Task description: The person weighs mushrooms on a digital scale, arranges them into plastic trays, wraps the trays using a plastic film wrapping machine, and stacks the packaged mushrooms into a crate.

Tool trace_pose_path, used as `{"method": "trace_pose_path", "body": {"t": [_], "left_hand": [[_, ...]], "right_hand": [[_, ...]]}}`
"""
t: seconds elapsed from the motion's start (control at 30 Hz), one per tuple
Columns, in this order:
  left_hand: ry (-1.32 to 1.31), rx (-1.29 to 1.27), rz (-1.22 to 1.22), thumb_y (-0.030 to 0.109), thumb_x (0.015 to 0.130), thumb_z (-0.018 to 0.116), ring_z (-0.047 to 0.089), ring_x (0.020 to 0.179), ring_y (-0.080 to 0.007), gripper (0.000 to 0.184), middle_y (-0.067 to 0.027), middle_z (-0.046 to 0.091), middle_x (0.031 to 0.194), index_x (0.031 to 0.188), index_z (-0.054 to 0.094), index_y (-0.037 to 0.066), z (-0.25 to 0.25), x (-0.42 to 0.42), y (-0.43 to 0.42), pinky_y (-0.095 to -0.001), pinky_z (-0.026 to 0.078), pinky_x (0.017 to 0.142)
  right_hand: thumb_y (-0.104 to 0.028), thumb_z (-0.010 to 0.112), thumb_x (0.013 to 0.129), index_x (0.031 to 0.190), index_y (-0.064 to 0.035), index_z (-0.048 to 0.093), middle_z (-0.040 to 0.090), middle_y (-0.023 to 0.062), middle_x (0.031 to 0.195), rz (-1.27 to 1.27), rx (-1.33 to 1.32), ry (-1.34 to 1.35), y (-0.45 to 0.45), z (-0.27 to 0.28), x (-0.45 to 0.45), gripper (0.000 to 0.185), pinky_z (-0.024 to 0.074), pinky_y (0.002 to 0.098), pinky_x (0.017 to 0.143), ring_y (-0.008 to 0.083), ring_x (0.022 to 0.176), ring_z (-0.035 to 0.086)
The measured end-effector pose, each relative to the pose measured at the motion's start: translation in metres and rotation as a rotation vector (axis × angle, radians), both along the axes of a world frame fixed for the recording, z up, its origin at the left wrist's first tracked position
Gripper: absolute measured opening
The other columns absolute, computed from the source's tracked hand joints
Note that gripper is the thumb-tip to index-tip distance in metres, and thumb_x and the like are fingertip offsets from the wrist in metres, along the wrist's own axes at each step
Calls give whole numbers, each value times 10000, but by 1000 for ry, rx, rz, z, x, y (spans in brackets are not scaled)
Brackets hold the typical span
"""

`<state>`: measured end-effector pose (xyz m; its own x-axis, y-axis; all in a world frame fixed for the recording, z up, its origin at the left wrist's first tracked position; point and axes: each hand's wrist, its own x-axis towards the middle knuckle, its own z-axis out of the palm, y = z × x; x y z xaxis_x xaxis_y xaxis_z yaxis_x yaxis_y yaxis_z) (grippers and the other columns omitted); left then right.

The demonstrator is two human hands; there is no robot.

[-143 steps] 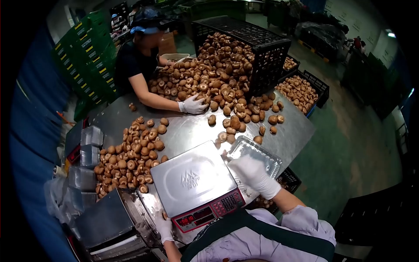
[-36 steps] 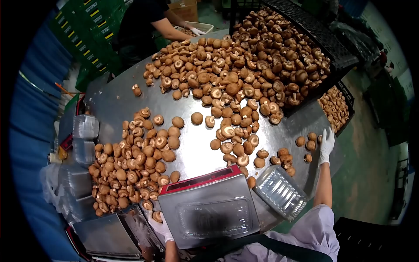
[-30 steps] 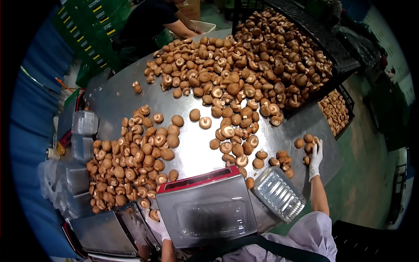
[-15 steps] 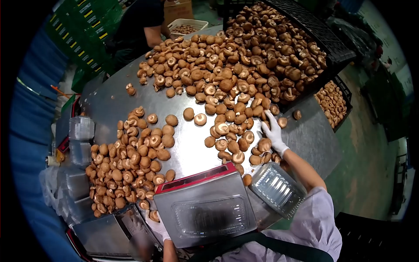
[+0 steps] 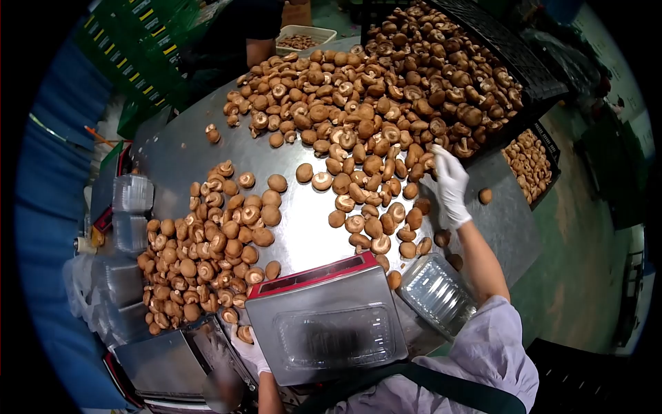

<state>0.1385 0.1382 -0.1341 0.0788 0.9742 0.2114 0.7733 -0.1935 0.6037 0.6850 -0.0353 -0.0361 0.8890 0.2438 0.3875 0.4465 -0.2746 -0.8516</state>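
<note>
My right hand (image 5: 451,188), in a white glove, reaches over the table at the right edge of the big mushroom heap (image 5: 358,117). Its fingertips touch mushrooms there, the fingers held together and bent. My left hand (image 5: 249,350), also gloved, is at the lower left beside the scale, its fingers curled round a mushroom (image 5: 245,334). Between my hands stands the scale (image 5: 331,276) with its red panel facing away; a clear tray (image 5: 336,336) lies on its plate. Another clear tray (image 5: 438,290) rests to the scale's right, partly under my right arm.
A smaller mushroom pile (image 5: 207,255) lies on the metal table (image 5: 172,152) at left. Stacked clear trays (image 5: 132,194) line the left edge. A tipped black crate (image 5: 531,83) stands at the back right. A co-worker (image 5: 234,34) is beyond the table, near a white basket (image 5: 331,33).
My right hand has moved from the table's right side inward and up to the heap's edge, and mushrooms there have shifted inward. My left hand stays by the scale. The co-worker's arms have moved.
</note>
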Motion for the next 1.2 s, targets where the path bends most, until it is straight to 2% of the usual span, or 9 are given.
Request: {"method": "trace_pose_path", "body": {"t": [0.1,0.17,0.27,0.37,0.6,0.7,0.93,1.07,1.2], "left_hand": [[32,9,-13,181,816,661,509,1113,-318,483,-173,542,1192,1235,499,5,-11,-8,4,-379,380,979],[54,0,-14,172,810,665,511,1110,-321,485,-172,542,1194,1234,499,5,-12,-12,2,-383,382,977],[-38,-17,-14,161,795,678,520,1096,-319,493,-171,554,1176,1228,502,5,-6,-3,4,-379,386,971],[-30,-15,-23,160,793,679,521,1093,-320,492,-172,555,1171,1226,504,4,-6,-3,5,-379,388,969],[-28,-9,-40,156,789,681,525,1087,-321,489,-174,559,1162,1219,508,1,-7,-4,6,-377,392,964],[-25,-10,-37,155,788,683,527,1084,-321,487,-174,560,1158,1217,510,1,-8,-4,8,-376,394,961],[-16,-13,-31,152,784,685,530,1077,-322,484,-177,564,1149,1210,514,-2,-13,-7,8,-375,399,956],[-57,22,-63,151,764,691,559,1017,-342,445,-203,587,1081,1154,549,-11,6,4,6,-381,435,901],[-21,87,-38,186,738,694,579,936,-362,451,-205,606,1001,1133,568,9,-6,1,7,-422,450,837]], "right_hand": [[-115,552,928,1078,-20,660,661,71,1103,-224,-52,-149,-70,-8,6,208,442,274,929,151,1024,601],[-141,535,923,1069,-25,660,661,116,1091,-444,-114,-177,-121,-29,20,225,458,320,917,217,1027,616],[-265,535,920,1210,-19,565,554,173,1266,-610,-360,-107,-192,-88,55,381,396,352,992,299,1161,530],[-275,568,893,1260,-15,506,489,175,1347,-424,-299,118,-191,-105,47,453,352,348,1039,305,1249,467],[-264,636,854,1258,-54,510,559,179,1254,-22,-218,117,-80,-88,-19,472,408,337,989,290,1165,543],[-272,599,886,1322,-40,444,483,201,1338,145,-145,207,-44,-80,-38,518,345,338,1046,300,1253,464],[-272,567,904,1359,-8,371,465,242,1323,141,-322,-27,5,-80,-11,562,348,359,1033,370,1240,441],[-311,561,885,1350,0,381,472,240,1322,135,-625,-32,4,-55,-10,587,376,406,1011,381,1197,473],[-283,576,862,1219,-25,538,582,204,1158,121,-631,-188,0,-30,-3,443,437,420,917,370,1078,550]]}}
